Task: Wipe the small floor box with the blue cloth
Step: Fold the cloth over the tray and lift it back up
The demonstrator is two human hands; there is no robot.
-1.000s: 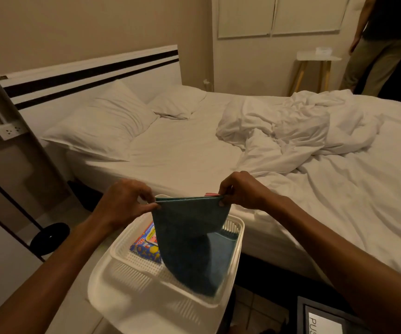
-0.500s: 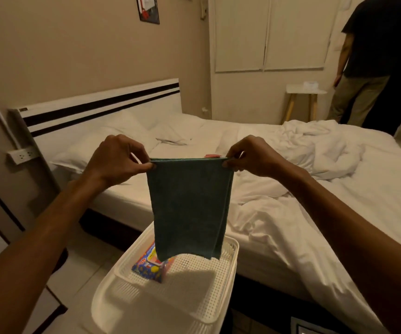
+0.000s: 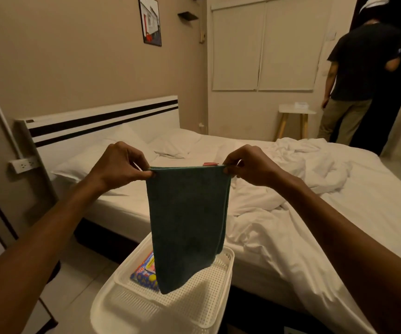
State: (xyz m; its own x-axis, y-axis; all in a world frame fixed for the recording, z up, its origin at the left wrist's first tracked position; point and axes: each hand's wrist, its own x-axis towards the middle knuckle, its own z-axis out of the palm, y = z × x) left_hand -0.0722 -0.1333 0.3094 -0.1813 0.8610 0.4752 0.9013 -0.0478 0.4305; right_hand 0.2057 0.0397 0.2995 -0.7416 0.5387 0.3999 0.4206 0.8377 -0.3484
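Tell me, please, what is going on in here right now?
A person holds the blue cloth up in front of the bed by its top corners, the left grip pinching one and the right grip the other. The cloth hangs flat, its lower end over a white perforated basket that holds a colourful packet. It is not wiping anything yet. A second person stands across the room, back turned.
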